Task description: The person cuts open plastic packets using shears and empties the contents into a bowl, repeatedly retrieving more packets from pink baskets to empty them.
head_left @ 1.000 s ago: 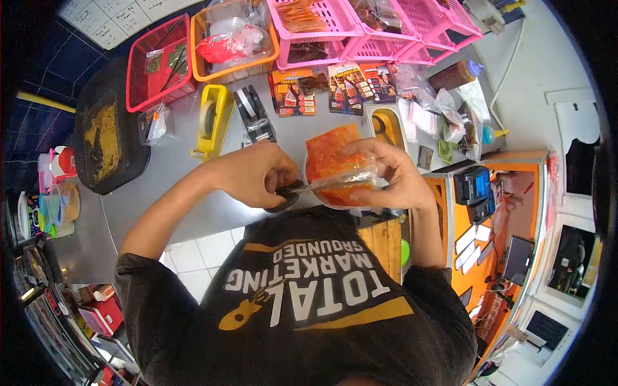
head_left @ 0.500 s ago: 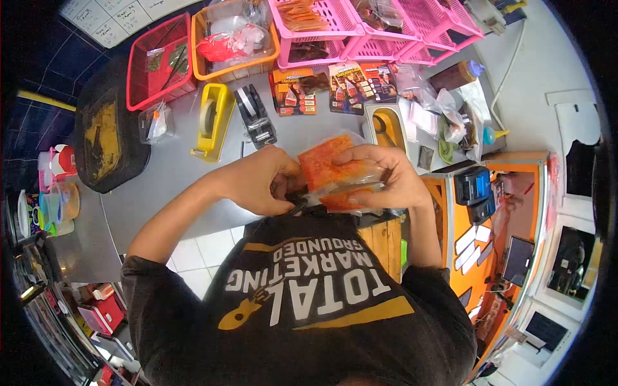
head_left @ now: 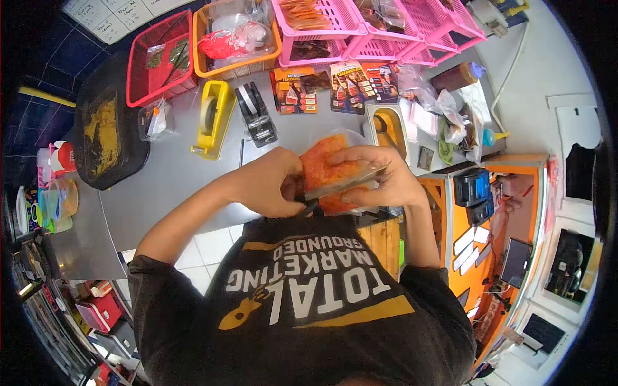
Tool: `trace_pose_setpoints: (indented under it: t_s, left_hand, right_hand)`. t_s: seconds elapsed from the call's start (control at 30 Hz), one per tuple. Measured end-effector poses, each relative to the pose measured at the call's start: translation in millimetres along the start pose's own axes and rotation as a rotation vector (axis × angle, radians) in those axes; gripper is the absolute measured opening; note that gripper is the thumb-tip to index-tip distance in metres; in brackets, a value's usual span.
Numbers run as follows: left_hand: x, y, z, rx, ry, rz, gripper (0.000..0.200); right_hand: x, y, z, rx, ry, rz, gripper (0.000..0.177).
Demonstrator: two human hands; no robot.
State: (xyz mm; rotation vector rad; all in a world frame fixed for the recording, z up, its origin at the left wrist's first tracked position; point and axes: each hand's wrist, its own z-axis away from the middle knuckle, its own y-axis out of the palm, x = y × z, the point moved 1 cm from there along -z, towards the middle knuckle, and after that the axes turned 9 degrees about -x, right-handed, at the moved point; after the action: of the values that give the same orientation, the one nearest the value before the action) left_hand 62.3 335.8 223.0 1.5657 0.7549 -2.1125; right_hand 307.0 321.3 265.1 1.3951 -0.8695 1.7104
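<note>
— Clear packet (head_left: 325,168) with an orange-red slab inside: where is it?

— Up in the air above the grey surface (head_left: 174,174), close to the chest and between both hands. The right hand (head_left: 383,180) has it pinched, fingers laid across the front and thumb underneath, so that grip is clamped on the packet.

— And the left hand (head_left: 267,183)?

— Its grip is closed around the dark handles of a pair of scissors (head_left: 341,183). The bright blade lies slantwise across the packet's lower half, touching the plastic.

— Any writing that can be read?

— The dark T-shirt (head_left: 302,283) says "TOTAL MARKETING GROUNDED" in white, above a yellow rocket-like mark and stripe; it appears upside down from the head view. A white board (head_left: 109,19) at the far left corner carries handwriting too small to make out. Printed label cards (head_left: 293,90) in orange and black lie below the baskets; their text is also too small.

— What else sits on the surface?

— A yellow tape dispenser (head_left: 211,119) and a black tape dispenser (head_left: 255,116) side by side, just beyond the hands. Behind them are a red basket (head_left: 161,61), an orange basket (head_left: 238,38) with bagged goods, and pink baskets (head_left: 322,29). A black tray (head_left: 106,128) smeared with yellow stands to the left, and a steel tub (head_left: 389,128) with yellowish contents is near the right hand
</note>
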Motion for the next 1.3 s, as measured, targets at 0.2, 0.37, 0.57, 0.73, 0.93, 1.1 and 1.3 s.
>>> trace_pose_setpoints:
  t_s: [0.2, 0.37, 0.57, 0.73, 0.93, 1.1, 1.3]
  left_hand:
    - [3, 5, -3, -0.042, 0.041, 0.079, 0.026]
    - [0, 5, -3, -0.058, -0.040, 0.006, 0.026]
    - [-4, 4, -5, -0.106, 0.048, -0.040, 0.027]
    - [-13, 4, -5, -0.099, -0.011, -0.123, 0.030]
    - [-20, 5, -8, -0.069, -0.134, 0.018, 0.029]
    - [-20, -12, 16, -0.097, 0.025, -0.115, 0.025]
    - [31, -17, 47, -0.321, -0.085, 0.526, 0.024]
  right_hand:
    - [-3, 0, -2, 0.009, -0.079, 0.139, 0.058]
    - [-10, 2, -1, -0.025, 0.063, -0.051, 0.060]
    - [-9, 9, -2, -0.049, 0.040, -0.045, 0.065]
    - [-12, 13, -1, -0.071, 0.084, -0.151, 0.066]
    - [-17, 23, -5, -0.084, 0.036, -0.203, 0.068]
    - [-17, 7, -9, -0.164, -0.065, -0.059, 0.063]
    - [29, -40, -47, -0.359, -0.147, 0.621, 0.024]
